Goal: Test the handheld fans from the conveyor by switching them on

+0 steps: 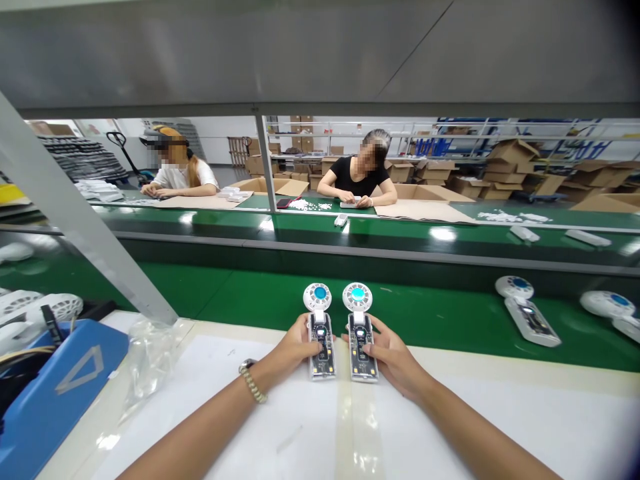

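1. Brown cardboard boxes (pixel 513 163) stand stacked at the back of a bright workshop, beyond a long green far bench (pixel 225 230).
2. Behind that bench sit two people: one in a white top (pixel 203 173), one in a black top (pixel 353 183), whose hands meet at a small white object. Small white pieces (pixel 307 205) lie scattered close by.
3. Nearer runs a smooth green belt (pixel 200 293), and in front of it a white-covered worktable (pixel 270 433) with clear tape down its middle.
4. Above the table's far edge, two handheld devices are held side by side, apart, with their round white heads pointing away.
5. The left hand (pixel 295 343) grips the left transparent-bodied device (pixel 323 365), thumb pressed on its dark face, the other fingers curled behind its outer edge.
6. The right hand (pixel 393 350) pinches the right transparent-bodied device (pixel 364 368) the same way; its head has the brighter blue centre. I cannot tell whether either device touches the table.
7. Two similar white devices lie on the belt to the right.
8. At left stand a blue plastic bin (pixel 40 413) and, just beside it, a crumpled clear plastic bag (pixel 150 360).
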Available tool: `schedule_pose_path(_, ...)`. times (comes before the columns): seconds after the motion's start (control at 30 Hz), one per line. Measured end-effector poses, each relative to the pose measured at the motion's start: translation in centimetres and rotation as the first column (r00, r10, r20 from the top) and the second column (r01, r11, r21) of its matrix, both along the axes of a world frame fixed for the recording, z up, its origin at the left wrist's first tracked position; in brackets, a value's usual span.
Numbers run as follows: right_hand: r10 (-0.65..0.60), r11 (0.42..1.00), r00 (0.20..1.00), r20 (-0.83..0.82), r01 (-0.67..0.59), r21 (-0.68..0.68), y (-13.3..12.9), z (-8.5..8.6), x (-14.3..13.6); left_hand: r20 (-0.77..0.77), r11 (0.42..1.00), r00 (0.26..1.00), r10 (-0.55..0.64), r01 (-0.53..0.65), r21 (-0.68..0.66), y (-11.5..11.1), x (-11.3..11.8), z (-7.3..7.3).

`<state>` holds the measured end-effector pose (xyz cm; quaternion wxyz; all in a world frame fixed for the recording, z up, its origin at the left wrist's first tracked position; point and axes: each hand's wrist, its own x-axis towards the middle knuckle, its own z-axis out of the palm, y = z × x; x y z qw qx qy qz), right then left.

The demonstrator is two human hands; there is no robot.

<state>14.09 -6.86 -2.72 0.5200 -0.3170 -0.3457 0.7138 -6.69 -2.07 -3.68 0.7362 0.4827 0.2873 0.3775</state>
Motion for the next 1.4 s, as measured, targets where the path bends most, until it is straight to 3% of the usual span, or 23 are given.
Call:
schedule_pose_path(1.17,-0.014,1.0,1.0,-0.005,0.015,0.013,0.0,-0.1,-0.1,-0.006,1.0,1.0,-0.017,0.017,-0.001,-0.4,0.0,0.7)
schedule_pose_path(1.4,0.003,0.999,0.998,-0.055,-0.006,-0.048,0.3,0.2,-0.1,-0.074,0.989,0.991,0.112,-0.118,-0.086,-0.6,0.4,1.8)
